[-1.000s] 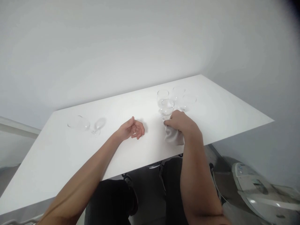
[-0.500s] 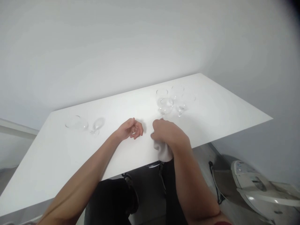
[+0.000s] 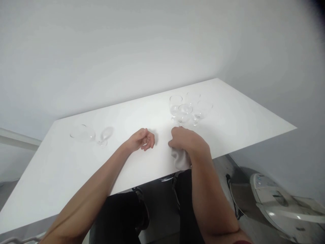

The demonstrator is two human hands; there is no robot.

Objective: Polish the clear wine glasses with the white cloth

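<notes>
My right hand [image 3: 186, 141] is closed round a pale grey cloth [image 3: 180, 159] that hangs from it onto the white table [image 3: 63, 176]. Just beyond its knuckles stands a clear stemmed glass [image 3: 184, 114], the nearest of a cluster; hand and glass are apart. My left hand [image 3: 141, 139] rests on the table a little to the left, fingers loosely curled, with nothing visible in them. Far to the left a clear glass [image 3: 81, 133] lies on its side beside another glass [image 3: 105, 135].
Several clear glasses stand upright at the back right, among them one [image 3: 175, 103] behind and one [image 3: 201, 110] to the right. A plain wall runs behind the table. On the floor at the right sits a white appliance [image 3: 276, 200]. My legs show under the table's near edge.
My right hand pulled the cloth back from the nearest glass toward the left hand, then shifted slightly right again. The left hand has stayed in place.
</notes>
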